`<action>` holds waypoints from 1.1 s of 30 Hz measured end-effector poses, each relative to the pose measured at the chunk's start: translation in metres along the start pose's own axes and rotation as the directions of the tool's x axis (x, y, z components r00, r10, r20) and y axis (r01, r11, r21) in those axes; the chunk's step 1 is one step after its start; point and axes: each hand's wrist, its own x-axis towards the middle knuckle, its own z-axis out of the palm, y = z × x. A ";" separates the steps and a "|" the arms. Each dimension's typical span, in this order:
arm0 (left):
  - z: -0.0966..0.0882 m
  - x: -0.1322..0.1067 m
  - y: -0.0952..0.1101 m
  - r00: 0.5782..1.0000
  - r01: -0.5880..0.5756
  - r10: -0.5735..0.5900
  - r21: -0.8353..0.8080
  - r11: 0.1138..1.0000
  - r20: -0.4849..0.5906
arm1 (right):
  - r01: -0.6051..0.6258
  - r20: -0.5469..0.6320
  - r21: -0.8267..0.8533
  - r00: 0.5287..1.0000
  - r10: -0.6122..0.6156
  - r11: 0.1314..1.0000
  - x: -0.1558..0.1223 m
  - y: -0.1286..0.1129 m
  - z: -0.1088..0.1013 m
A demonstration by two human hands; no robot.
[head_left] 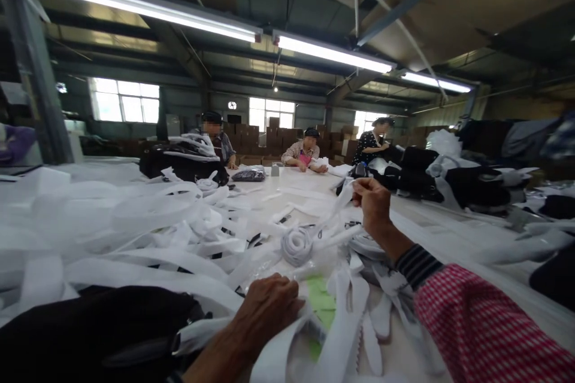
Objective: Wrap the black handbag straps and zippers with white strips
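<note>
Pinching a white strip (342, 202), the right hand (374, 198) could, by tugging, unravel the coil (296, 246) (left hand (272, 304) curled, grip unclear).

White strip (342, 198) | narrow, pliable | upper end raised | slanting down leftward | near white coil (296, 245)

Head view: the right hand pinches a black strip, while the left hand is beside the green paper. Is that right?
Not quite: the strip in the right hand is white, not black, as the head view shows. The left hand is indeed beside the green paper.
</note>
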 end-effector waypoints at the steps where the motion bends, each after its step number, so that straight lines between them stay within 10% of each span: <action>1: 0.001 -0.001 -0.001 1.000 0.002 -0.002 -0.007 1.000 -0.019 | 0.033 -0.038 0.029 0.999 -0.032 0.999 0.006 -0.011 0.005; 7: -0.006 -0.011 0.005 0.969 -0.024 -0.037 -0.243 0.970 -0.245 | 0.282 -0.152 0.172 0.954 -0.258 0.944 0.014 -0.090 0.045; 10: -0.011 -0.009 0.008 0.955 -0.035 -0.136 -0.557 0.830 -0.262 | 0.288 0.069 0.227 0.948 -0.310 0.930 -0.028 -0.103 0.057; 14: -0.021 -0.001 -0.001 0.979 0.130 -0.171 -0.988 0.078 0.115 | 0.113 0.608 0.018 0.788 -0.101 0.993 -0.117 -0.084 0.055; 16: -0.027 0.001 -0.008 0.979 0.122 -0.122 -0.946 -0.299 0.165 | 0.164 0.728 -0.097 0.684 -0.042 0.982 -0.158 -0.070 0.048; 18: -0.031 0.000 -0.013 0.978 0.046 -0.156 -0.869 -0.493 0.140 | 0.236 0.808 -0.159 0.589 -0.012 0.959 -0.187 -0.056 0.041; 24: -0.030 0.003 -0.017 0.937 -0.113 -0.344 -0.883 -0.456 0.057 | -0.282 0.819 -0.393 0.326 0.473 0.875 -0.195 -0.020 0.028; 29: -0.034 0.003 -0.016 0.938 -0.123 -0.347 -0.914 -0.387 0.021 | -0.686 0.594 -0.256 0.444 0.671 0.681 -0.165 0.008 0.021; 33: -0.035 -0.002 -0.011 0.996 0.030 -0.072 -0.957 -0.289 0.053 | -0.663 0.585 -0.202 0.509 0.632 0.721 -0.131 0.017 0.023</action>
